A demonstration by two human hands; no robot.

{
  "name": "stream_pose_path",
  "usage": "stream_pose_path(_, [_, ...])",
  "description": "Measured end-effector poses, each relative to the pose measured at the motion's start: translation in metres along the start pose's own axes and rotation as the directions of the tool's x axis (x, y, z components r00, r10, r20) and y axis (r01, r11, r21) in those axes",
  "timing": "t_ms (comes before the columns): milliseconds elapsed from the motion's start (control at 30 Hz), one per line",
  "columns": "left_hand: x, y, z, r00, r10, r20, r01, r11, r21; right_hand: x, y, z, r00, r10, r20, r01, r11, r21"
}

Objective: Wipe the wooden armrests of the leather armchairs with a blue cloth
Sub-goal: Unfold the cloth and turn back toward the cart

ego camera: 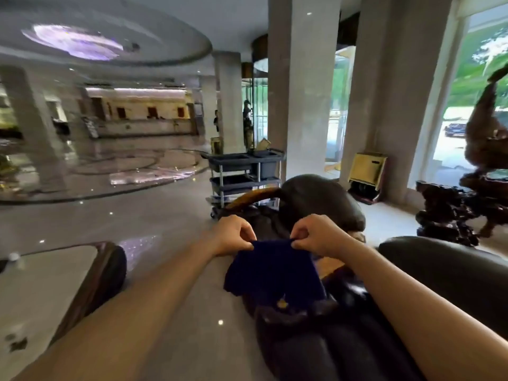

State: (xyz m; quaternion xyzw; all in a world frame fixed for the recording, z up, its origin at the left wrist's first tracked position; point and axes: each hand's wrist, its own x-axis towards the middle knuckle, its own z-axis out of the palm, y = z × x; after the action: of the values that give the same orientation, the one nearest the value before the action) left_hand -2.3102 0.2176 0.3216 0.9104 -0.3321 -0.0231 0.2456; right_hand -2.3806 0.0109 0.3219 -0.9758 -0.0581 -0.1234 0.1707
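Blue cloth (273,266), dark navy and soft-looking, hangs by its top edge between two bare hands held out in front of the person. Left hand (233,235) pinches the upper left corner between thumb and curled fingers; right hand (319,235) pinches the upper right corner the same way, so the fabric is stretched flat across the top and drapes loosely below. It hangs in the air above a dark brown leather armchair (319,199) with a rounded back and a curved, glossy wooden armrest (253,198) showing beyond the left hand. Another stretch of polished wood shows just right of the cloth's lower edge; whether the fabric touches it I cannot tell. A second dark leather seat (450,270) sits to the right. Behind the chair stands a grey plastic cleaning cart (244,171) with shelves, on a shiny marble floor (132,215), beside a pale stone column (302,92).
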Motion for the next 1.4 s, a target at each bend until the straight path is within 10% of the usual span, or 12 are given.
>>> stream_pose_path(667, [0.161,-0.333,-0.137,0.916,-0.347,-0.202,0.305,0.928,-0.213,0.439,-0.079,0.148,0.887,-0.437,0.149,0.417,0.897,0.148])
stream_pose_path(1400, [0.511,-0.661,-0.318,0.942,-0.276,-0.189,0.237,0.950,-0.203,0.926,-0.083,0.258,0.939,-0.333,0.092,0.310,0.930,0.198])
